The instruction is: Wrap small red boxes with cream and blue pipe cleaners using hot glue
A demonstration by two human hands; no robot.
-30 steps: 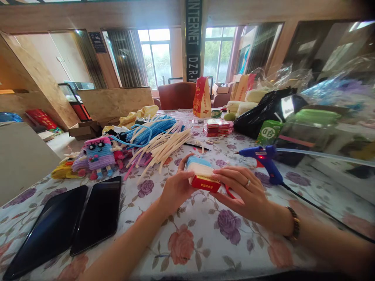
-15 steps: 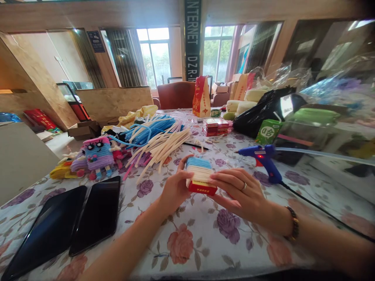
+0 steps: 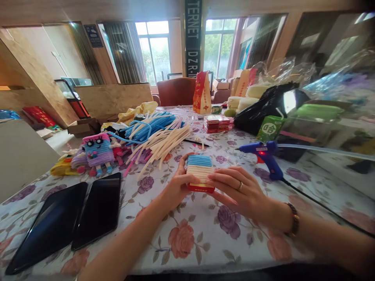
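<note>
Over the flowered bench (image 3: 181, 238), left hand (image 3: 175, 186) and right hand (image 3: 244, 191) both grip the wrapped box (image 3: 200, 166)!
Fingers clasp its left side and near right corner; pressing sideways too hard could skew those cream strips (image 3: 199, 173), I'd judge. Against a second ago, the top faces us squarer, its red end (image 3: 201, 189) showing less.

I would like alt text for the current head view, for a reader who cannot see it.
A person's left hand and right hand hold a small red box partly covered with rows of blue and cream strips, above a flowered tablecloth. To the right is a blue glue gun; to the left are loose strips, a striped doll and two dark flat devices.
</note>
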